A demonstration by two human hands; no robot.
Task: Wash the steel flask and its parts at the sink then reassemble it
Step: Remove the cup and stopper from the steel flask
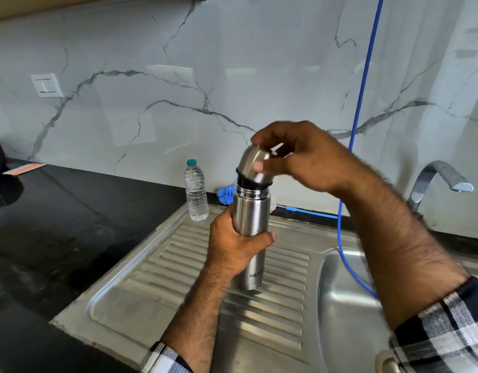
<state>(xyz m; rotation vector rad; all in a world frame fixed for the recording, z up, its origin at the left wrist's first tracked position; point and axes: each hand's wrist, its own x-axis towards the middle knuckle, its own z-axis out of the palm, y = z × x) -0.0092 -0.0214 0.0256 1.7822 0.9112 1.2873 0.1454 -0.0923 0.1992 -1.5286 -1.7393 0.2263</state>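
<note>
The steel flask (250,219) stands upright over the ribbed drainboard (162,270), left of the sink basin (340,286), with the left hand (234,247) wrapped round its middle. The right hand (300,154) pinches the domed cap (255,164) with fingertips and thumb; the cap sits tilted on the neck, not seated. No water or suds show, so whether washing is done or yet to start cannot be told. A bottle brush (225,194) lies behind, beside a plastic water bottle (195,191).
</note>
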